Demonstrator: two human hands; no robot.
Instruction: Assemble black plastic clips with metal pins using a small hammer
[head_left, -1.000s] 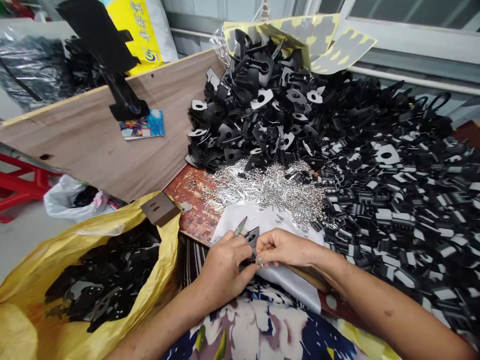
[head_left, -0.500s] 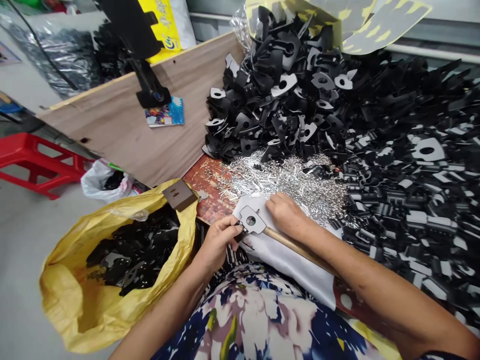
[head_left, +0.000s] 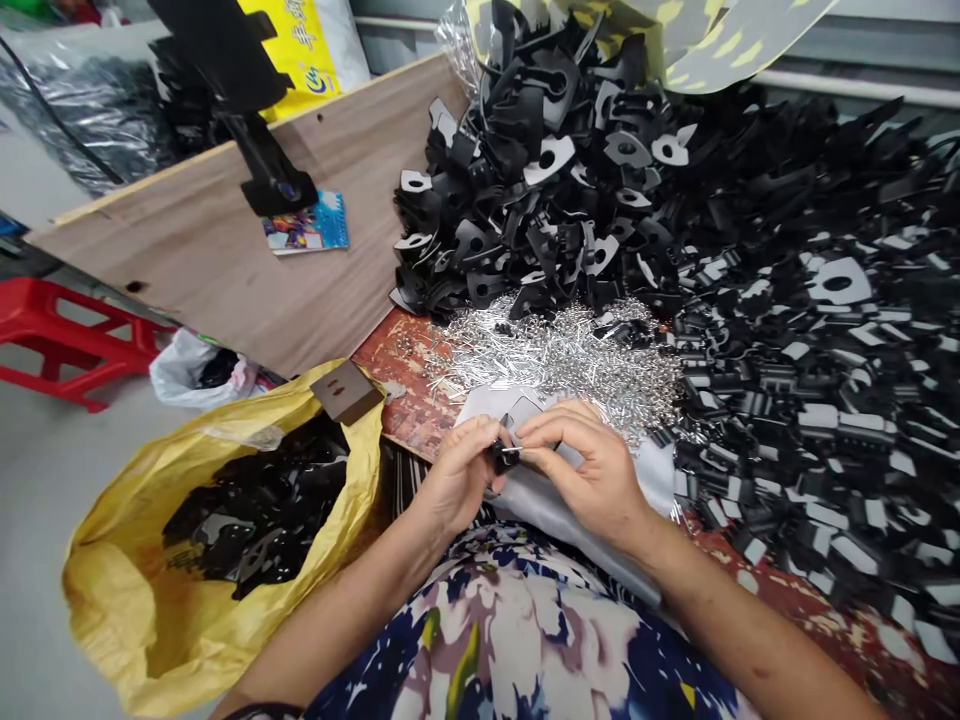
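In the head view, the fingers of the left hand (head_left: pixel 459 470) close on a black clip (head_left: pixel 502 458) near the centre. At its three o'clock, the right hand (head_left: pixel 596 470) pinches a thin metal pin (head_left: pixel 511 449); loose pins (head_left: pixel 562 355) heap on the desk (head_left: pixel 420 412) at one o'clock.
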